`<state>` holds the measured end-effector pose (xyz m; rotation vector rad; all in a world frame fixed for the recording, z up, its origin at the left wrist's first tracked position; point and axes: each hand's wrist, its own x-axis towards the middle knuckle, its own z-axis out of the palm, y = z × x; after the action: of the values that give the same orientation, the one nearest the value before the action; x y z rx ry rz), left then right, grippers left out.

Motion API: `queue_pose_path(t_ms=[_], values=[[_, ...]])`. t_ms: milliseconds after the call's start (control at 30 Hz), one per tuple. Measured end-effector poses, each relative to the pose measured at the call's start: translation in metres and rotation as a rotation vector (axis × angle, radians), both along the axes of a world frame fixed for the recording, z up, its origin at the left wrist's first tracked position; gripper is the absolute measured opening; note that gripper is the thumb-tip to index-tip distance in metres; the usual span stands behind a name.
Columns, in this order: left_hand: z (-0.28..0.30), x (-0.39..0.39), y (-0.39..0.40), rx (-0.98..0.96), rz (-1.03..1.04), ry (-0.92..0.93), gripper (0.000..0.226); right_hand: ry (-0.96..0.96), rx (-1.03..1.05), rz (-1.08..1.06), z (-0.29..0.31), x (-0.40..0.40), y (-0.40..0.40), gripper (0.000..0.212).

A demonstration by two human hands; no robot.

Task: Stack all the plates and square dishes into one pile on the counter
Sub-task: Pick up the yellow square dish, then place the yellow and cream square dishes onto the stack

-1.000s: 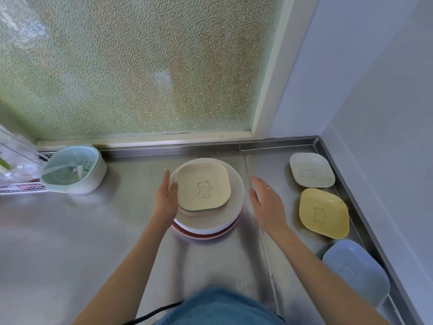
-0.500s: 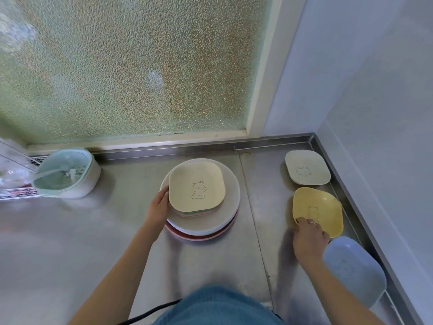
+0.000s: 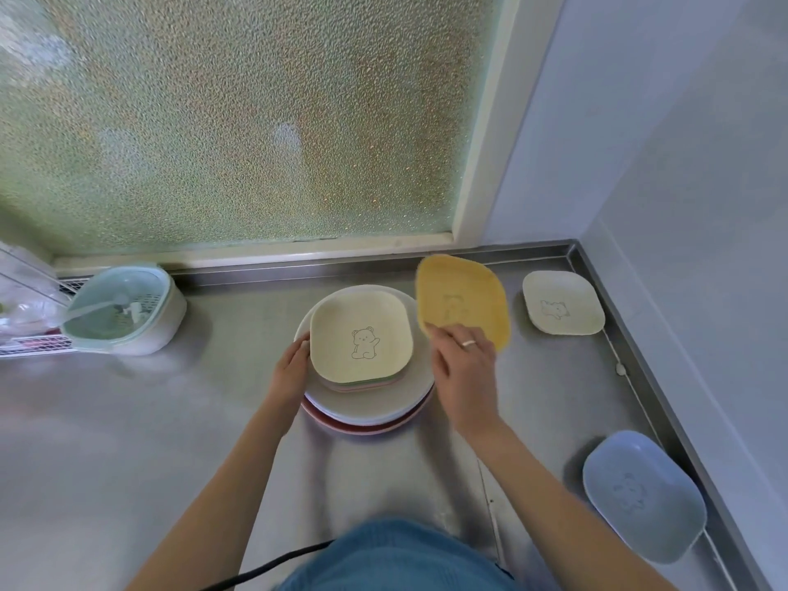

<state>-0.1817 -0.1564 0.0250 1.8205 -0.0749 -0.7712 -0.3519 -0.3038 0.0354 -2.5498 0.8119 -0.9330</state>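
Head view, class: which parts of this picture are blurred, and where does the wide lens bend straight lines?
Head view: the yellow dish and right hand smear with motion; the pile's cream dish stays crisp; the counter's raised edge and window frame slant from lens distortion.

We look down on a brushed steel bench [image 3: 128, 441] with a raised lip along its back and right edges. Behind it a frosted, pebbled window [image 3: 234, 121] glows greenish with daylight, set in a pale frame [image 3: 482, 121]. Plain grey-white walls [image 3: 682, 164] meet in the right corner. A wire rack [image 3: 30, 345] shows at the far left.
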Motion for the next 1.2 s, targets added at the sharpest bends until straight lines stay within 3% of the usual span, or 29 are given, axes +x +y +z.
queue_pose_path(t_ms=[133, 267, 400, 500, 833, 900, 967, 1100, 1200], values=[[0.004, 0.004, -0.001, -0.019, -0.003, -0.006, 0.037, 0.045, -0.085, 0.224, 0.018, 0.045, 0.035, 0.039], [0.012, 0.006, -0.005, -0.051, 0.024, -0.010, 0.037, 0.231, -0.132, 0.277, 0.017, 0.069, 0.059, 0.031], [0.017, 0.011, -0.012, -0.008, 0.020, -0.022, 0.038, 0.417, 0.052, 0.395, 0.013, 0.073, 0.070, 0.031], [0.016, 0.012, -0.014, -0.011, 0.027, -0.027, 0.027, 0.439, 0.081, 0.406, 0.010, 0.072, 0.073, 0.035], [0.016, 0.013, -0.020, -0.069, 0.063, -0.008, 0.036, 0.541, 0.177, 0.456, 0.007, 0.071, 0.067, 0.034], [0.017, 0.016, -0.016, -0.067, 0.062, 0.027, 0.040, 0.492, 0.244, 0.470, 0.008, 0.070, 0.066, 0.035], [0.014, 0.020, -0.011, -0.117, 0.110, 0.093, 0.044, 0.285, 0.328, 0.439, 0.012, 0.068, 0.060, 0.038], [0.003, 0.027, -0.005, -0.110, 0.145, 0.137, 0.039, -0.170, 0.395, 0.078, 0.022, 0.061, 0.014, 0.041], [-0.001, 0.027, -0.013, -0.062, 0.131, 0.121, 0.026, -0.140, 0.434, -0.161, 0.012, 0.048, -0.038, 0.039]])
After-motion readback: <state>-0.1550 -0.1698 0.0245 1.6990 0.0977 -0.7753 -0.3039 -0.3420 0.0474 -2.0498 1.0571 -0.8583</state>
